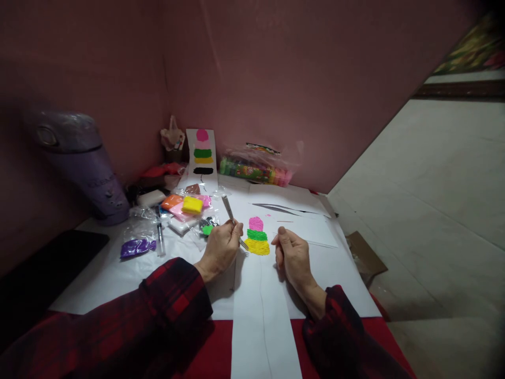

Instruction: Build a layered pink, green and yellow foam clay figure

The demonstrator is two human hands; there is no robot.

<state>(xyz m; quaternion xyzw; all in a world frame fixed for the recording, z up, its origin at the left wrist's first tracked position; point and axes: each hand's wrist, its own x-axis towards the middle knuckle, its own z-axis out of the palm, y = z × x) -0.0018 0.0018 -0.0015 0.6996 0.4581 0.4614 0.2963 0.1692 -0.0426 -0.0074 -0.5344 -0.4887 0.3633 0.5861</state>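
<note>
A long white paper strip lies before me, bearing a shape of textured clay in three layers: pink, green and yellow. My left hand is closed around a slim silver fork, its handle pointing up and its tines down at the yellow layer's left edge. Right of the shape, my right hand hovers close by, thumb and fingers drawn together. Anything between those fingertips is too small or hidden to make out. A faint drawn line runs down the strip below the yellow.
Bagged clay pieces, including yellow and purple, lie on the left near a clear tube. A purple bottle stands behind them. A painted sample card leans at the back beside a bag of colourful sticks.
</note>
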